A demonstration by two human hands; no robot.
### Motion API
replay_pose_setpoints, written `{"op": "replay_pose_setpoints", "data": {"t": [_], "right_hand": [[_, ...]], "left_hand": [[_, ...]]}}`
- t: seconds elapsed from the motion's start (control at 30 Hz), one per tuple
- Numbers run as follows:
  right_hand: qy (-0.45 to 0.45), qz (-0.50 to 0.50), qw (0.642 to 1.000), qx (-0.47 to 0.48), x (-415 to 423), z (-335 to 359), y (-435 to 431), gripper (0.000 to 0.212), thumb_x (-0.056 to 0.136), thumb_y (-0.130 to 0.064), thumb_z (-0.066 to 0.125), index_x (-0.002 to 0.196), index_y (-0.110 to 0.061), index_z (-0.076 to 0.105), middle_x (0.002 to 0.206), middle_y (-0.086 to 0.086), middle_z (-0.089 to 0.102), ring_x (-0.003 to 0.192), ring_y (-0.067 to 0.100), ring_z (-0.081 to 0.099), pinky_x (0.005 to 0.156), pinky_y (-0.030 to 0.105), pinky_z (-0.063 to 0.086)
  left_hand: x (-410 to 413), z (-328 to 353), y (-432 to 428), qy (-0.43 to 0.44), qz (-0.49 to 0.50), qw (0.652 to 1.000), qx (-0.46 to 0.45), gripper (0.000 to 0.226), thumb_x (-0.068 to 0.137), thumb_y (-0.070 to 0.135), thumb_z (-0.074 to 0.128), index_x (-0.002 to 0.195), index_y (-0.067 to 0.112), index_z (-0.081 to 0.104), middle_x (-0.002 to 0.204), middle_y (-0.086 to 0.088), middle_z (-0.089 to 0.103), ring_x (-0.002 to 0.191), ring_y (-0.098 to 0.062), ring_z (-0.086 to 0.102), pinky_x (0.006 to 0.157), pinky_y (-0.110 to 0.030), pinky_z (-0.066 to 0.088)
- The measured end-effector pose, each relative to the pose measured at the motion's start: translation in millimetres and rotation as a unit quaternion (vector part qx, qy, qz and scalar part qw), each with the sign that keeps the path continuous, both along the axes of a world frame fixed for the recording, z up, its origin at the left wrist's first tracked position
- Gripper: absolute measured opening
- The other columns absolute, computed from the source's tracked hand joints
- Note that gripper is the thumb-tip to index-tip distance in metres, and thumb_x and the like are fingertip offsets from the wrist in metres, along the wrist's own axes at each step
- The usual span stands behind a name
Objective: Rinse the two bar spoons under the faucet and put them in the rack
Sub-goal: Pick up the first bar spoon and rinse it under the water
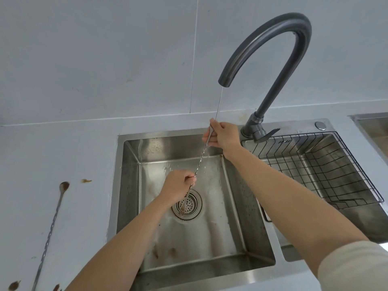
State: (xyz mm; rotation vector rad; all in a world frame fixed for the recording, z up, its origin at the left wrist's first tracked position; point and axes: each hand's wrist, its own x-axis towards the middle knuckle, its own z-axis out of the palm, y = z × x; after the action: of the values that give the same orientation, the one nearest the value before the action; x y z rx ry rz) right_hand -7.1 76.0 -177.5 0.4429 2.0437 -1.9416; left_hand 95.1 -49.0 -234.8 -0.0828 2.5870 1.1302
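I hold one long twisted bar spoon [201, 159] slantwise over the steel sink [130, 156]. My right hand [223, 134] grips its upper end right under the thin stream from the dark faucet [273, 45]. My left hand [178, 184] grips the lower shaft, and the forked tip hangs above the drain strainer [192, 203]. A second bar spoon [51, 227], its bowl stained brown, lies on the counter to the left of the sink. The black wire rack [315, 166] sits in the right basin and holds nothing.
Brown stains [14, 285] mark the counter at the lower left and near the spoon's bowl. The faucet lever [267, 134] points right, over the rack's back edge. Another steel basin edge [371, 127] shows at the far right. A tiled wall stands behind.
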Motion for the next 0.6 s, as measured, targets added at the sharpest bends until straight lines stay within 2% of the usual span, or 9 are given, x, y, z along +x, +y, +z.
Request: {"op": "replay_pose_setpoints", "data": {"t": [0.07, 0.13, 0.23, 0.33, 0.4, 0.47, 0.53, 0.6], "right_hand": [[0.002, -0.003, 1.000, 0.003, 2.0, -0.6, 1.2, 0.036, 0.095, -0.027, 0.047, 0.064, -0.010, 0.055, 0.062, 0.006, 0.061, 0.040, 0.007, 0.061, 0.048, 0.020, 0.053], [0.006, 0.000, 1.000, -0.026, 3.6, -1.6, 2.2, 0.030, 0.095, -0.022, 0.049, 0.068, -0.010, 0.055, 0.065, 0.007, 0.061, 0.040, 0.005, 0.062, 0.047, 0.018, 0.054], [0.011, 0.013, 0.998, -0.061, 5.4, -2.1, 4.3, 0.016, 0.090, -0.006, 0.055, 0.075, -0.010, 0.056, 0.071, 0.006, 0.062, 0.053, 0.008, 0.066, 0.055, 0.015, 0.057], [0.010, 0.024, 0.997, -0.069, 7.6, -0.7, 5.9, 0.016, 0.088, -0.001, 0.056, 0.076, -0.010, 0.056, 0.072, 0.006, 0.063, 0.063, 0.012, 0.065, 0.060, 0.018, 0.057], [0.008, 0.027, 0.998, -0.059, 8.5, 0.8, 4.8, 0.017, 0.090, -0.008, 0.056, 0.073, -0.011, 0.055, 0.071, 0.006, 0.063, 0.055, 0.010, 0.066, 0.056, 0.019, 0.056], [0.004, 0.016, 0.999, -0.031, 8.0, 1.8, 2.9, 0.026, 0.093, -0.021, 0.053, 0.069, -0.011, 0.054, 0.067, 0.007, 0.063, 0.046, 0.008, 0.065, 0.049, 0.020, 0.055], [-0.001, 0.002, 1.000, -0.004, 6.8, 2.4, 1.8, 0.036, 0.094, -0.031, 0.048, 0.066, -0.010, 0.055, 0.064, 0.008, 0.063, 0.050, 0.014, 0.065, 0.047, 0.022, 0.054], [-0.008, -0.011, 1.000, -0.011, 5.7, 3.1, 1.8, 0.040, 0.096, -0.035, 0.043, 0.066, -0.010, 0.054, 0.064, 0.008, 0.063, 0.054, 0.016, 0.064, 0.046, 0.021, 0.054]], "left_hand": [[-0.7, 1.7, -0.3, 0.007, -0.007, 1.000, -0.003, 0.026, 0.089, 0.010, 0.049, 0.067, 0.010, 0.063, 0.073, -0.005, 0.064, 0.075, -0.017, 0.058, 0.078, -0.027, 0.041], [-1.2, 3.2, -0.4, 0.005, -0.006, 1.000, 0.000, 0.025, 0.089, 0.009, 0.050, 0.068, 0.009, 0.064, 0.074, -0.011, 0.066, 0.074, -0.017, 0.058, 0.077, -0.026, 0.042], [-1.9, 3.6, -1.5, 0.008, 0.009, 1.000, 0.017, 0.023, 0.088, 0.008, 0.052, 0.072, 0.001, 0.068, 0.081, -0.016, 0.072, 0.071, -0.016, 0.056, 0.068, -0.018, 0.038], [-1.6, 2.5, -3.0, 0.018, 0.007, 1.000, 0.012, 0.022, 0.087, 0.009, 0.054, 0.073, 0.000, 0.069, 0.081, -0.016, 0.073, 0.072, -0.015, 0.057, 0.068, -0.022, 0.038], [-1.1, 1.9, -4.7, 0.022, 0.007, 1.000, 0.009, 0.022, 0.086, 0.010, 0.055, 0.073, 0.000, 0.070, 0.078, -0.015, 0.071, 0.071, -0.017, 0.057, 0.068, -0.019, 0.040], [-0.3, 1.5, -6.1, 0.022, 0.005, 1.000, 0.008, 0.022, 0.086, 0.010, 0.056, 0.074, -0.001, 0.070, 0.079, -0.016, 0.072, 0.073, -0.018, 0.059, 0.074, -0.024, 0.044], [0.3, 1.3, -7.3, 0.022, 0.014, 1.000, 0.014, 0.020, 0.085, 0.010, 0.057, 0.077, -0.001, 0.072, 0.083, -0.018, 0.073, 0.074, -0.018, 0.060, 0.077, -0.027, 0.046], [-0.7, 1.7, -8.2, 0.029, 0.027, 0.999, 0.012, 0.018, 0.085, 0.011, 0.059, 0.080, 0.001, 0.073, 0.085, -0.016, 0.074, 0.073, -0.016, 0.059, 0.071, -0.022, 0.043]]}}
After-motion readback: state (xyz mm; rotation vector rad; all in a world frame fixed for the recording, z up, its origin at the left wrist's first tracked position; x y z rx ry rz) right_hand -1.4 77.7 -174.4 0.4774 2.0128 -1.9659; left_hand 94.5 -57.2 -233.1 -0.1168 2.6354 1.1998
